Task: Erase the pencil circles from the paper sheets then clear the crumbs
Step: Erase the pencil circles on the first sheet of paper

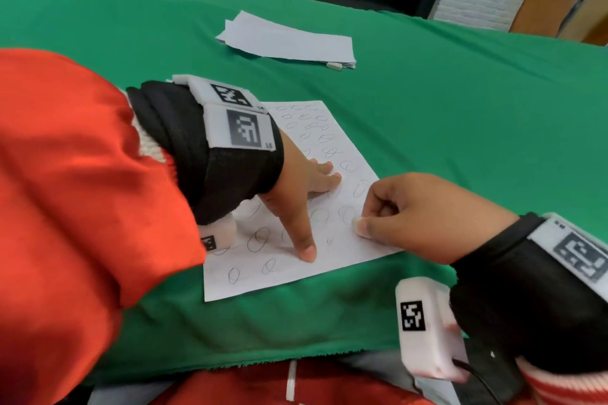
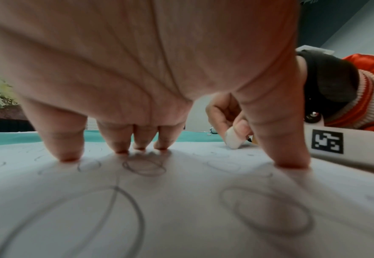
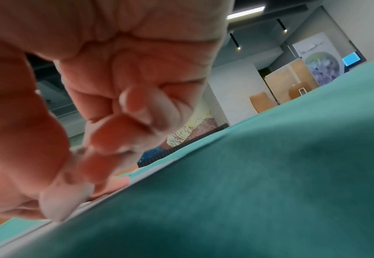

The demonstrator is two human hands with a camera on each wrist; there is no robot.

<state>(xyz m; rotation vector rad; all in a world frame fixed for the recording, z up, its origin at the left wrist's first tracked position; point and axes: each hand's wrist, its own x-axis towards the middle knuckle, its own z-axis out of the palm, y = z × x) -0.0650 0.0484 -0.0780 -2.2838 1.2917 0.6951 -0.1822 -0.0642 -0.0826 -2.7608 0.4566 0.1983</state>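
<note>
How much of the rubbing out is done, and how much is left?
Only a little looks done: a few circles near the eraser look faint. Right now the right hand pinches the eraser on the paper sheet, while the left hand presses it flat. Left: most pencil circles are dark, another paper stack waits, and crumb clearing.

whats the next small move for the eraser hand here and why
Probably rub the eraser over the faint circle beside it: the right hand pinches it at the sheet's right edge, the left hand presses the sheet flat, and many circles remain.
</note>
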